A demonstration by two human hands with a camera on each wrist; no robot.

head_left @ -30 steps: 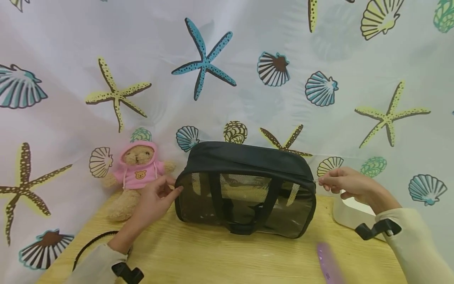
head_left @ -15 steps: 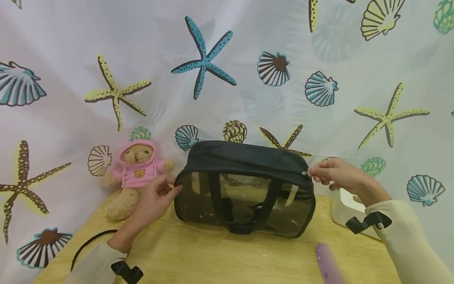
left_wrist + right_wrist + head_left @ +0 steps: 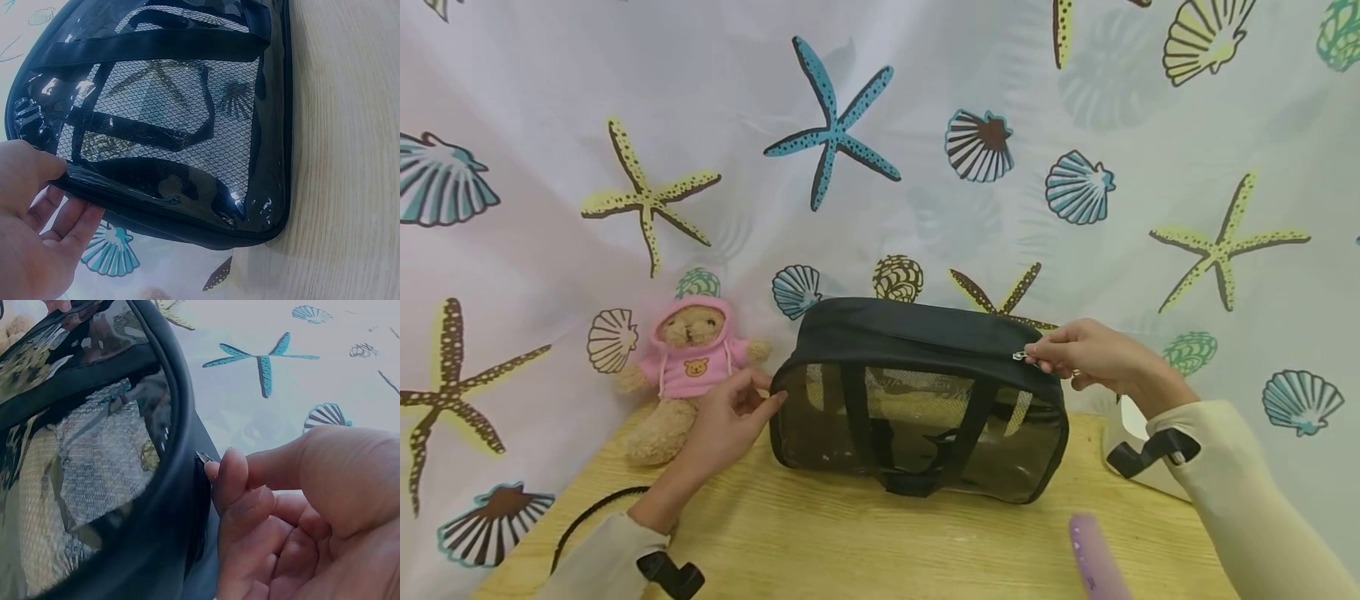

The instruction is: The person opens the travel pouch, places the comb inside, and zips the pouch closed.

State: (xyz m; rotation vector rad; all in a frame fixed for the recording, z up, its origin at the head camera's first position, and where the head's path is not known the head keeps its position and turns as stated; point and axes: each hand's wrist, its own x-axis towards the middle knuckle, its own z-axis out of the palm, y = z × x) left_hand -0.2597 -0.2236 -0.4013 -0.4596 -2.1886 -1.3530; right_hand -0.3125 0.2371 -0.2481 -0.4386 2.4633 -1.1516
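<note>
Working the zip pull (image 3: 1019,356) seems the step in hand, direction unclear: the right hand (image 3: 1097,362) pinches it while the left hand (image 3: 730,425) grips the left end of the black bag (image 3: 917,400), centre of the frame. The next move likely calls for 1 level pull along its top, left end braced. Bare table (image 3: 895,550) spans the lower middle; a plush bear (image 3: 696,367) crowds the left, a white object (image 3: 1126,425) the right; a purple object (image 3: 1097,554) lies lower right.

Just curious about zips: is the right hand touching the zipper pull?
Touching: the right wrist view shows the right hand pinching the zipper pull, silvery end peeking out.
</note>
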